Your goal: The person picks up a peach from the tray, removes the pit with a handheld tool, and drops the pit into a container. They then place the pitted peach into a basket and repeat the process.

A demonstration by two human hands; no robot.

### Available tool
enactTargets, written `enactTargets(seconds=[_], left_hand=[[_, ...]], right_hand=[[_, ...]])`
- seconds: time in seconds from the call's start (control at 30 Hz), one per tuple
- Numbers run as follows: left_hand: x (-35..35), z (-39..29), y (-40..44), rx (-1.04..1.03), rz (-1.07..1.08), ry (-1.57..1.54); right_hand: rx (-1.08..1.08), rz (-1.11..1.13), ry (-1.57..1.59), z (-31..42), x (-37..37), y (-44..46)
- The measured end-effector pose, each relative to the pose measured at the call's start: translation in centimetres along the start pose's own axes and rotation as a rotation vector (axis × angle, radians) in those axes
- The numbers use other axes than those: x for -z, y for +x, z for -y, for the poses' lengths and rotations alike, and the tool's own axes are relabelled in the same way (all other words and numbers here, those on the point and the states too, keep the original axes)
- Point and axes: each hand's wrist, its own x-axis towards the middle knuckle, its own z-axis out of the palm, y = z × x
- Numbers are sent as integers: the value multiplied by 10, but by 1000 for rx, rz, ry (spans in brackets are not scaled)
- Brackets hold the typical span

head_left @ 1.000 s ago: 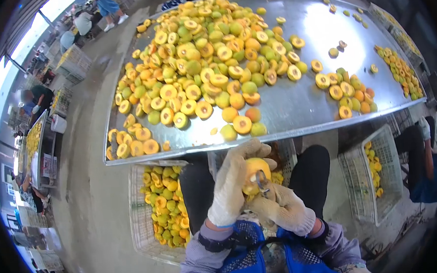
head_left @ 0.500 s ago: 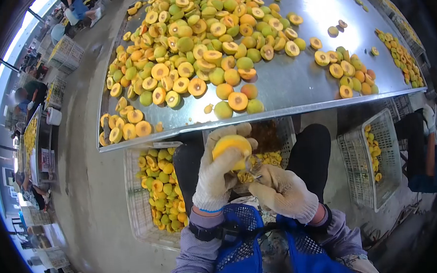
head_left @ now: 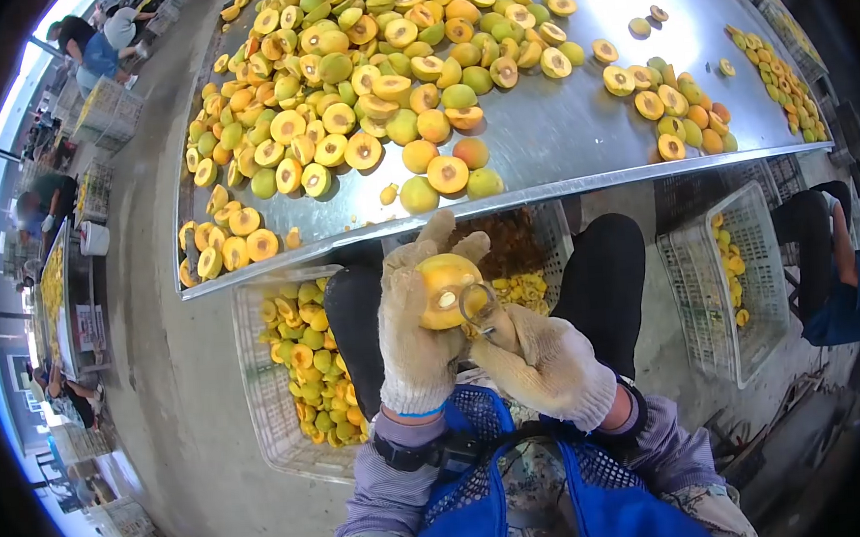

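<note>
Shiny silver metal table (head_left: 560, 133) stretches beyond your hands, its left side heaped with yellow-green and orange cut fruit (head_left: 340, 87). Your cream-gloved left hand (head_left: 406, 319) cups a round, yellow-orange fruit piece (head_left: 437, 278) against the palm; your cream-gloved right hand (head_left: 552, 359) pinches a small, looped metal tool (head_left: 494, 326), its ring in front of the fruit piece, contact hard to tell. Juice on the knit could let the fruit piece roll in your left palm, sending the loop skidding toward that hand. Too hard a push might tear the flesh; too slack a hold might drop it toward the pale, latticed plastic crate (head_left: 554, 236) just past your fingers.
</note>
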Motion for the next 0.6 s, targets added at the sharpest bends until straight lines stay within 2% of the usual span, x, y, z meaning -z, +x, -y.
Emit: enactTargets(seconds=[0.13,0.33,0.4,0.43,0.5,0.57,0.6], left_hand=[[-7,1,-6,-72,17,46],[-16,6,-17,-225,71,203],[-16,3,-19,-248,70,280],[-11,-2,-17,-231,150,350],[-11,-6,-15,-212,232,419],[-17,-11,-14,-66,169,402],[-17,-10,-12,-66,171,403]], right_hand=[[81,-56,-116,11,2,-3],[16,0,20,16,3,-2],[-36,100,275,18,6,-4],[-37,97,274,24,9,-5],[-315,312,605,36,16,-7],[-321,315,677,32,16,-8],[-327,322,749,31,16,-9]])
